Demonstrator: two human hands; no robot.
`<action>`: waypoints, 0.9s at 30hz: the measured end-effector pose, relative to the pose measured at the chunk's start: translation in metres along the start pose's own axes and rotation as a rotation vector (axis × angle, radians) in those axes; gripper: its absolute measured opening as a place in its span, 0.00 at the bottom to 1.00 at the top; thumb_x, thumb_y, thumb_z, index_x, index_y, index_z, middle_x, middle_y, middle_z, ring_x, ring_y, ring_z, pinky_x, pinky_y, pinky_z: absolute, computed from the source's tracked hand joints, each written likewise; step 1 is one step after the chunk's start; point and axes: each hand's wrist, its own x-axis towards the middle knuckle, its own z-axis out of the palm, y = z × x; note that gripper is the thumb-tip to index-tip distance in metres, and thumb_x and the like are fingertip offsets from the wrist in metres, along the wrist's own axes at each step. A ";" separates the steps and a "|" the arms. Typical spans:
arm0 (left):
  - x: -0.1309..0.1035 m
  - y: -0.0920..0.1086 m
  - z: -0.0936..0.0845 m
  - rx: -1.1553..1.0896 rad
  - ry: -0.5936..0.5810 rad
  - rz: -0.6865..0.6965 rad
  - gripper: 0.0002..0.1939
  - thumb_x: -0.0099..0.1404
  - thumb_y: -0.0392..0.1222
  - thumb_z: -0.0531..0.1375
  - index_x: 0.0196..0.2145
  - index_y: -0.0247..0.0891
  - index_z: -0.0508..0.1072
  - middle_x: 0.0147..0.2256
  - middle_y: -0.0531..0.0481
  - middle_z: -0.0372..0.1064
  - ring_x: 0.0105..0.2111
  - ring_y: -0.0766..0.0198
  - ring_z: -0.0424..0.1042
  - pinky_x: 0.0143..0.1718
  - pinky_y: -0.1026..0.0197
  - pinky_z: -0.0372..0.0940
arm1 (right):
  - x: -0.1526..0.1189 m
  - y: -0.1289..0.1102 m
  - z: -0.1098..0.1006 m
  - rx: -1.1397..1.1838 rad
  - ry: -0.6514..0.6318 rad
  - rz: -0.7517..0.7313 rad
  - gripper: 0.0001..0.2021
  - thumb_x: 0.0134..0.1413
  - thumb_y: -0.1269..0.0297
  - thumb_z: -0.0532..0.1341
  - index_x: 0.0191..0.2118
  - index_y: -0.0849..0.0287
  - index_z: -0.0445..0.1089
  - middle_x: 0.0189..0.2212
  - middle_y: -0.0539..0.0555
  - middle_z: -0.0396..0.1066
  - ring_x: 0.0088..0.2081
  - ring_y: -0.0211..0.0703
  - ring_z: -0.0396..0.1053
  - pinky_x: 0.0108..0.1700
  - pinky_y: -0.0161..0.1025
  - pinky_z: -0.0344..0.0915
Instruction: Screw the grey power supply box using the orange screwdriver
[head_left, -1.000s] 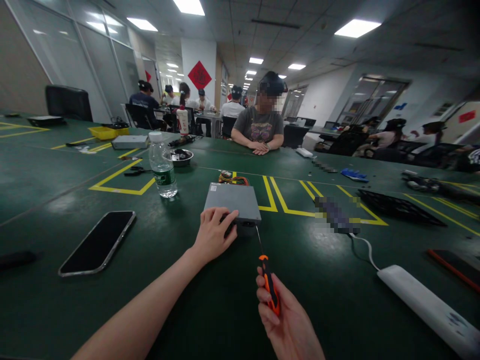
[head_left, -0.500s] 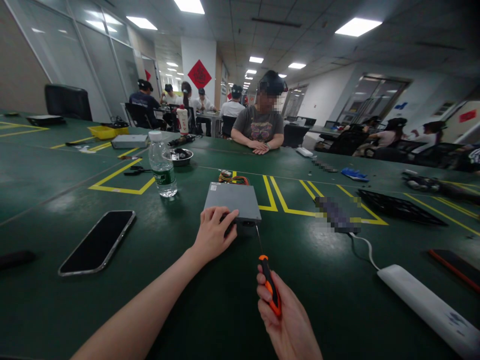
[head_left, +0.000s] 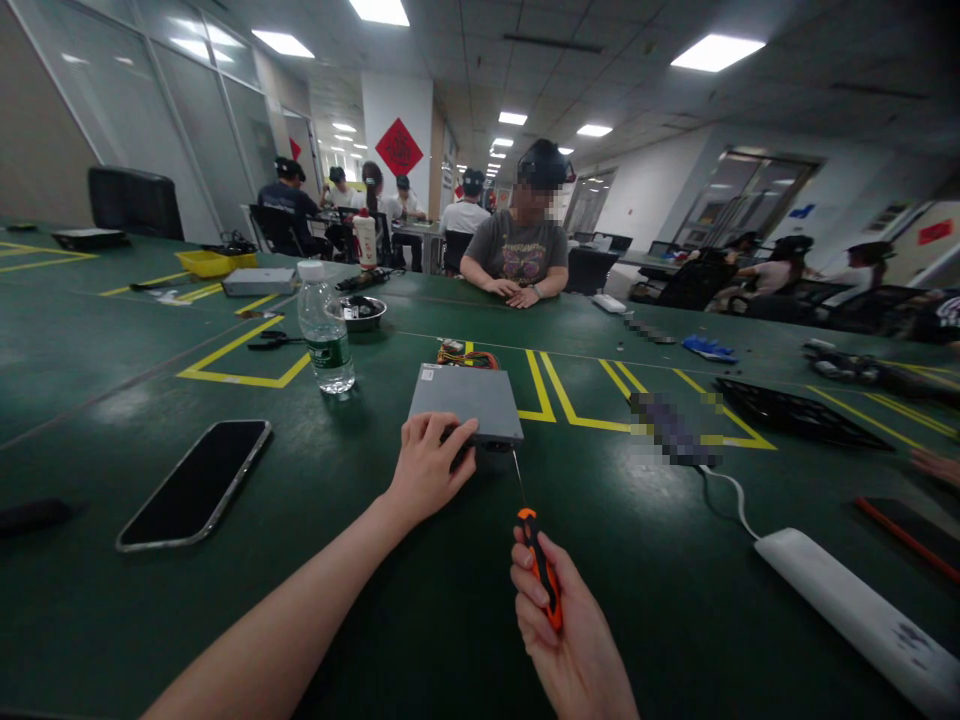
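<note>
A grey metal box with a bundle of coloured wires at its far side lies on the green table. My left hand grips its near left edge, fingers on top and thumb at the front face. In my right hand is an orange and black screwdriver, its handle wrapped by the fingers. The thin shaft points up and away, and its tip meets the box's front face near the right corner.
Left of the box stand a water bottle and a phone; behind is a metal bowl. On the right lie a white power strip and a black panel. A person sits opposite.
The fingers of my right hand have shifted slightly on the screwdriver handle. The person opposite has moved their hands a little apart. Another person's hand has appeared at the right edge.
</note>
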 end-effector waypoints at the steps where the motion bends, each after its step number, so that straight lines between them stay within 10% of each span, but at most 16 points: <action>1: 0.000 0.001 0.001 0.005 0.007 -0.008 0.16 0.61 0.43 0.54 0.47 0.43 0.67 0.42 0.45 0.62 0.43 0.54 0.56 0.43 0.51 0.55 | 0.000 0.000 0.000 0.007 -0.008 0.009 0.07 0.53 0.67 0.57 0.35 0.67 0.65 0.21 0.46 0.60 0.13 0.22 0.47 0.10 0.21 0.43; 27: 0.001 0.005 0.007 0.027 0.053 -0.075 0.13 0.59 0.44 0.56 0.43 0.44 0.69 0.40 0.45 0.60 0.42 0.55 0.56 0.42 0.52 0.54 | 0.001 0.020 0.013 -0.110 0.076 0.059 0.12 0.47 0.64 0.61 0.37 0.67 0.66 0.21 0.48 0.64 0.14 0.23 0.49 0.12 0.23 0.43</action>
